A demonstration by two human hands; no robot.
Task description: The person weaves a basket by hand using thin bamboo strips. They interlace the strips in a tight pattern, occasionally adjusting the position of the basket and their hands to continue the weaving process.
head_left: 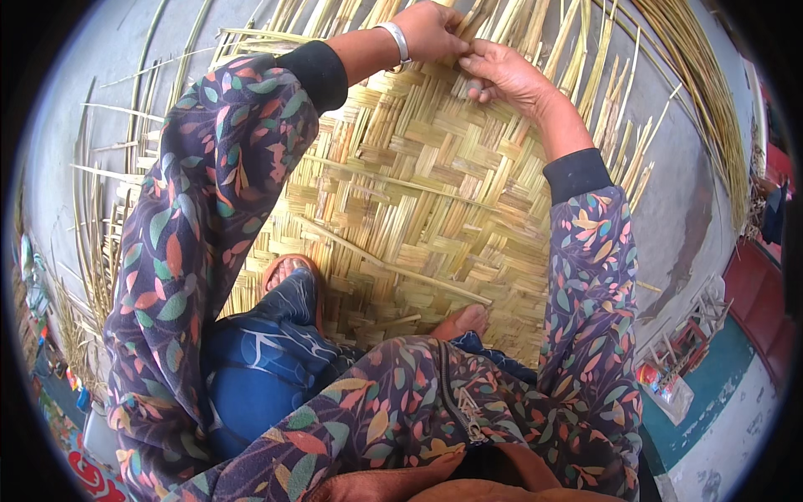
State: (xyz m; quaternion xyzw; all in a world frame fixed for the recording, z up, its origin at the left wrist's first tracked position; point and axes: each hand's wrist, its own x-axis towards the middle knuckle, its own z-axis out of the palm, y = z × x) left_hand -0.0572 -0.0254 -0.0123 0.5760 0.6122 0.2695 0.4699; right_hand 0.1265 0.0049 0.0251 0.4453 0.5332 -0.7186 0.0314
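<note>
A mat (502, 201) woven from flat, yellow-green split reeds spreads under me in a zigzag pattern. At its far edge my left hand (425, 33), with a pale band on the wrist, is closed in a pinch. My right hand (512, 77) is closed just beside it, thumb and forefinger together, the other fingers curled. Both pinch at the reed strips (520, 25) that stick out past the weave; the exact strip between the fingertips is mostly hidden. The hands nearly touch each other.
Loose reed ends (623, 109) fan out over the grey floor (682, 201) on the right. A bundle of long reeds (703, 75) lies at the far right. My sandalled foot (294, 272) and bare foot (467, 321) rest on the mat. A small rack (690, 339) stands at the right.
</note>
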